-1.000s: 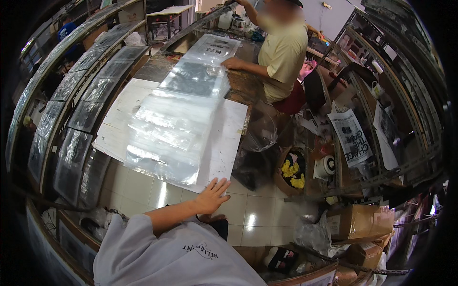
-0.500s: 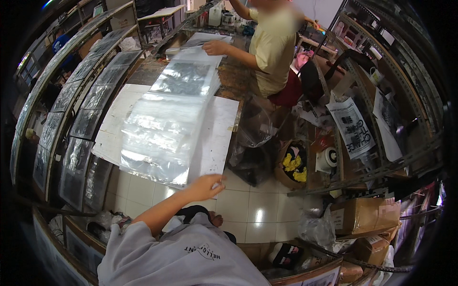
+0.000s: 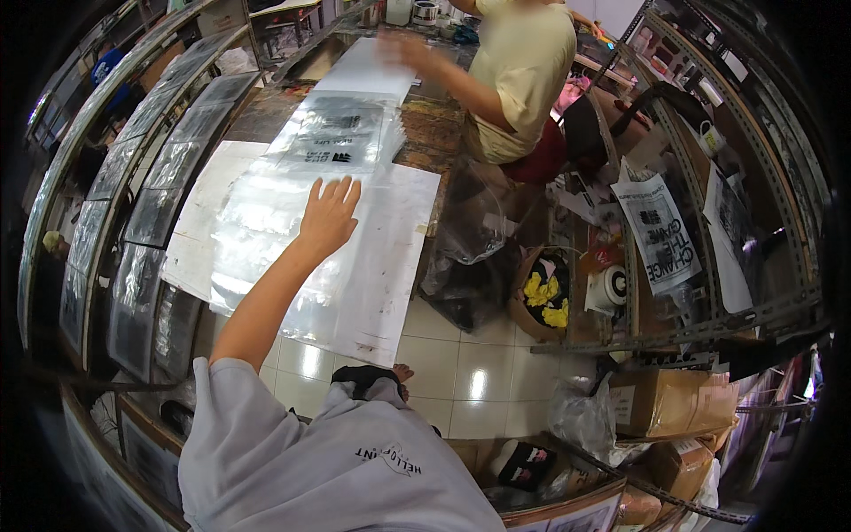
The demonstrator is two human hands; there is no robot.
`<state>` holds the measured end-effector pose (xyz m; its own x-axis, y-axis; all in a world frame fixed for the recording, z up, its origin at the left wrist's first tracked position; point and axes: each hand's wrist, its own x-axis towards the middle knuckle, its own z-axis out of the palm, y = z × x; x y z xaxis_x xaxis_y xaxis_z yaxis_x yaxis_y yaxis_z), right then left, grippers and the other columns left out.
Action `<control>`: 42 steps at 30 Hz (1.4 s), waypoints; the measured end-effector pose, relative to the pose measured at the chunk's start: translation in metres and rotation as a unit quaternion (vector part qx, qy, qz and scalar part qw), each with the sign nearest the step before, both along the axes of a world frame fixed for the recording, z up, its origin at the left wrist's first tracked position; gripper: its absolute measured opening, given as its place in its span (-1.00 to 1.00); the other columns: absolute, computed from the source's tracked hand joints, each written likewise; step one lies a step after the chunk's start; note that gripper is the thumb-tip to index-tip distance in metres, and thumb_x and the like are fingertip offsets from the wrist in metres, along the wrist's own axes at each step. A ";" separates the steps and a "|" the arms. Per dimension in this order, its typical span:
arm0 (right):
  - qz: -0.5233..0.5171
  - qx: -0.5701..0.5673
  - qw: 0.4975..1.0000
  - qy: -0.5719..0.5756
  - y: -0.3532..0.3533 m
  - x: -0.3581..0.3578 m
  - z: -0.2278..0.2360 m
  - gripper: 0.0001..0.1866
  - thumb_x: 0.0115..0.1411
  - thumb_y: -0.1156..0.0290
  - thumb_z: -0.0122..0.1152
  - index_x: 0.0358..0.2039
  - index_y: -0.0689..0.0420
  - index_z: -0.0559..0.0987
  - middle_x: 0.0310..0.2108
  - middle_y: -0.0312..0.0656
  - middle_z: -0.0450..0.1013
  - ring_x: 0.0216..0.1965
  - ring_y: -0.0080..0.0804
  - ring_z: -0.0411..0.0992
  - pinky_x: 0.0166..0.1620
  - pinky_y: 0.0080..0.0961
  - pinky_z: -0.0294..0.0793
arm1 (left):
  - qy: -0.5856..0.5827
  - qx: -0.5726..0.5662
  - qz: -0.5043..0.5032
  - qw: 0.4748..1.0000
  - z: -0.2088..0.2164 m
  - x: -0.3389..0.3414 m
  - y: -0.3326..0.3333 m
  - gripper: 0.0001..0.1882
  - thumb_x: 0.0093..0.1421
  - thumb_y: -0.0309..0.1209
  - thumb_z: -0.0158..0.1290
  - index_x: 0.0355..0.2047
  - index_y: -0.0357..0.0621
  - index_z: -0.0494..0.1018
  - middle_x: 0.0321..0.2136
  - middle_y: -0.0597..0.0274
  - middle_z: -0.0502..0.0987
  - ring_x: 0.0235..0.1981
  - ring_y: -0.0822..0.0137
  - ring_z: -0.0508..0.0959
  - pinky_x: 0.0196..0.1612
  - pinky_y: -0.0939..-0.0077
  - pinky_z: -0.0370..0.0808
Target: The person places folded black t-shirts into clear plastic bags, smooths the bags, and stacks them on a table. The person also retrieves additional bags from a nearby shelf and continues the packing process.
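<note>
My left hand reaches forward over a stack of clear plastic bags, palm down with fingers spread, holding nothing. It lies on or just above the stack; I cannot tell which. Past my fingertips, the far part of the stack carries dark printing. A white sheet lies at the far end. Under the bags is a large white board. Above the white sheet a co-worker's hand is blurred by motion. My right hand is out of view.
Racks of clear-covered panels stand on the left. Right of the table hangs a dark plastic bag, with a box of black and yellow cloth beyond. Metal shelving fills the right side. Cardboard boxes sit at lower right.
My left hand has moved forward from the near edge to over the middle of the bags, its fingers now spread. The co-worker's hand has left the far end of the stack, where the printing now shows clearly.
</note>
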<state>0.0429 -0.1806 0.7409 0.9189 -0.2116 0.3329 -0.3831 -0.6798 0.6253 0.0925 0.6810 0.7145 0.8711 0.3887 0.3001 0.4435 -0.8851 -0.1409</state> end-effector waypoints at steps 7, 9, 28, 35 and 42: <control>0.040 -0.021 0.999 0.012 -0.054 -0.013 -0.024 -0.27 0.15 -0.38 -0.21 0.17 -0.22 0.45 0.21 -0.14 0.30 0.12 0.45 0.18 0.10 0.31 0.17 | 0.039 -0.053 0.039 0.997 -0.012 0.030 0.020 -0.83 0.10 -0.34 0.10 -0.34 -0.13 0.52 -0.34 0.17 0.51 -0.21 0.16 0.49 -0.23 0.18 0.36; 0.010 -0.007 1.000 0.017 -0.046 -0.016 -0.024 -0.26 0.13 -0.40 -0.18 0.16 -0.21 0.45 0.21 -0.13 0.30 0.13 0.47 0.16 0.12 0.32 0.15 | 0.027 -0.064 0.045 0.997 -0.004 0.034 0.020 -0.79 0.14 -0.29 0.03 -0.47 -0.15 0.56 -0.39 0.15 0.51 -0.25 0.15 0.51 -0.20 0.16 0.36; 0.140 0.828 0.514 0.178 0.338 0.130 -0.082 -0.50 0.21 0.45 0.17 0.15 0.31 0.35 0.11 0.01 0.37 0.13 -0.18 0.37 0.16 -0.31 0.32 | -0.060 -0.452 -0.238 0.858 0.010 0.111 -0.178 -0.52 0.13 -0.45 0.08 0.07 -0.27 0.30 -0.53 -0.18 0.53 -0.42 -0.16 0.57 -0.33 0.04 0.47; 0.199 0.882 0.325 0.276 0.422 0.133 -0.074 -0.23 0.15 0.54 0.22 0.31 0.27 0.06 0.24 0.04 0.18 0.25 -0.14 0.22 0.22 -0.32 0.28 | -0.026 -0.572 -0.283 0.770 -0.002 0.100 -0.251 -0.41 0.16 -0.49 0.05 0.20 -0.25 0.13 -0.57 -0.13 0.53 -0.50 -0.15 0.57 -0.39 0.09 0.47; 0.183 0.892 0.375 0.175 0.405 0.135 -0.064 -0.24 0.11 0.57 0.28 0.26 0.32 0.11 0.07 -0.03 0.33 0.10 -0.33 0.35 0.14 -0.44 0.32 | -0.017 -0.635 -0.333 0.697 -0.001 0.102 -0.299 -0.33 0.17 -0.54 0.01 0.28 -0.19 0.04 -0.57 -0.09 0.52 -0.52 -0.05 0.59 -0.39 0.15 0.48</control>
